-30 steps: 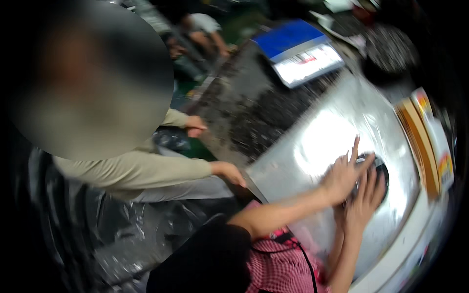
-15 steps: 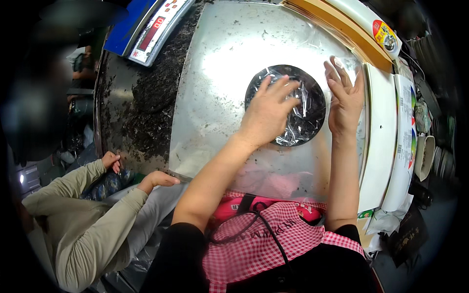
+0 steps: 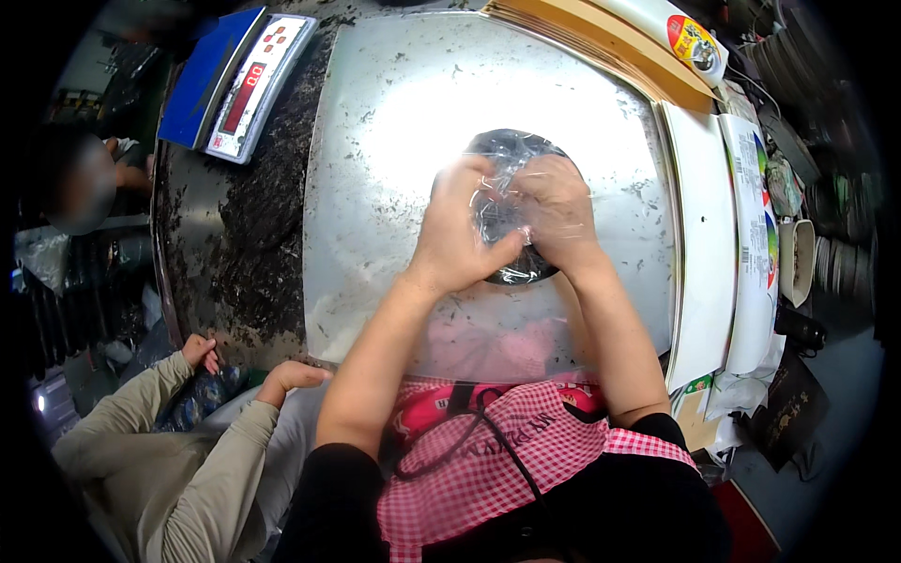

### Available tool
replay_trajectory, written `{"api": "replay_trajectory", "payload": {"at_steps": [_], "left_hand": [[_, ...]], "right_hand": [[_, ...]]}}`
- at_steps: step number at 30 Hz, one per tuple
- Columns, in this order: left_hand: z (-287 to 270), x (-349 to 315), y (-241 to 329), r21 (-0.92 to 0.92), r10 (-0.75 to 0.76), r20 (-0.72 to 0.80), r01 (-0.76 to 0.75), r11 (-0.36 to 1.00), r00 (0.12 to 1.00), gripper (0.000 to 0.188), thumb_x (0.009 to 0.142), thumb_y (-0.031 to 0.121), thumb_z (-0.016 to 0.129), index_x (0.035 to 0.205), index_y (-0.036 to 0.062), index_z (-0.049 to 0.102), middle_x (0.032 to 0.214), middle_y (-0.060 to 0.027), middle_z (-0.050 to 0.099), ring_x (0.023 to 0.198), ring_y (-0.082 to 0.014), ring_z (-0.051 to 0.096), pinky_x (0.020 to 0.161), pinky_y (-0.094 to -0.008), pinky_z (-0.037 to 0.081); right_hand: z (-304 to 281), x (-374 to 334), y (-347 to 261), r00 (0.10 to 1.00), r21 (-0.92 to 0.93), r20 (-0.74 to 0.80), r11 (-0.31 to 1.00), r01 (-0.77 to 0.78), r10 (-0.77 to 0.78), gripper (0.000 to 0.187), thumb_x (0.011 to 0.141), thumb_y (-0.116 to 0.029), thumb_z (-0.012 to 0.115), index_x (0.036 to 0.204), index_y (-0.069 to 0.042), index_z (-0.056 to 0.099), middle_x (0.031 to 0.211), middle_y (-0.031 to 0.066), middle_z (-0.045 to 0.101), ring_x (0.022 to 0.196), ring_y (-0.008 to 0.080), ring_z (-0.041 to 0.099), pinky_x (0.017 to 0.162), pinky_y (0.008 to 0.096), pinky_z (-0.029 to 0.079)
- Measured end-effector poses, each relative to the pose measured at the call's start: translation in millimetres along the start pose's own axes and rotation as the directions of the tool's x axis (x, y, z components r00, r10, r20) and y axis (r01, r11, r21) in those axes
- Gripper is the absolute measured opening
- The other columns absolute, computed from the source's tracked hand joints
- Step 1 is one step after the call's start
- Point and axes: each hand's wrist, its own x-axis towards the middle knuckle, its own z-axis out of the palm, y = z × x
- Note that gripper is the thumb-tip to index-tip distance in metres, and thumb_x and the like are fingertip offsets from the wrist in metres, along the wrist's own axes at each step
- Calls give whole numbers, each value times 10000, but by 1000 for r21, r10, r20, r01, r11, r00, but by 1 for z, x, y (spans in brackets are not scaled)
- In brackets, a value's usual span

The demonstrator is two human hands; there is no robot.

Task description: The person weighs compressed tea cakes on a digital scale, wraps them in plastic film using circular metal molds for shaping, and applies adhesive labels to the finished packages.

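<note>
A flat, round black disc (image 3: 514, 272) lies on the pale metal sheet in front of me, with crinkled clear plastic film (image 3: 502, 202) over it. My left hand (image 3: 450, 230) curls around the disc's left side, fingertips bent onto the film and thumb reaching across the near part. On the right side my right hand (image 3: 560, 211) is closed, its fingers bunched on the film near the disc's middle. Shiny film also shows over the right hand's fingers. Both hands hide much of the disc, and the left fingertips are slightly blurred.
Dark flakes litter the metal worktop (image 3: 192, 220) left of the metal sheet (image 3: 375, 122). A blue-and-white digital scale (image 3: 249, 98) stands at the far left. Cardboard (image 3: 601, 42) and white boards (image 3: 699, 253) line the right side. Another person's hand (image 3: 291, 377) is at the near left edge.
My right hand has moved left from beside the disc onto its film and closed. My left hand has shifted to the disc's left side and curled. The whole view has shifted a little.
</note>
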Motion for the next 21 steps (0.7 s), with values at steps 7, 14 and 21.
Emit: {"api": "replay_trajectory", "payload": {"at_steps": [7, 14, 21], "left_hand": [[-2, 2, 4, -2, 46, 45, -46, 999, 998, 629, 751, 95, 686, 1337, 57, 459, 1348, -159, 507, 1220, -289, 518, 1131, -482, 293], [16, 5, 14, 470, 81, 281, -211, 857, 956, 547, 825, 59, 568, 1363, 146, 526, 1476, -78, 426, 1375, -252, 381, 1121, -642, 151], [27, 2, 21, 741, -59, 194, -107, 663, 979, 555, 909, 166, 478, 1453, 110, 384, 1548, -88, 293, 1453, -231, 218, 1137, -635, 38]], "right_hand": [[9, -3, 0, 980, -147, 196, 986, 73, -43, 271, 645, -18, 656, 913, -46, 635, 912, 107, 642, 898, 282, 586, 851, 394, 446], [-20, -53, -48, 933, -452, 212, 876, -172, 292, 505, 742, -91, 651, 1222, -2, 524, 1367, 183, 460, 1292, 339, 395, 1084, 635, 199], [-174, -113, 65, 866, -734, -338, 472, -487, 368, 116, 782, -116, 676, 862, -41, 639, 897, 123, 591, 909, 305, 527, 815, 447, 437]]}}
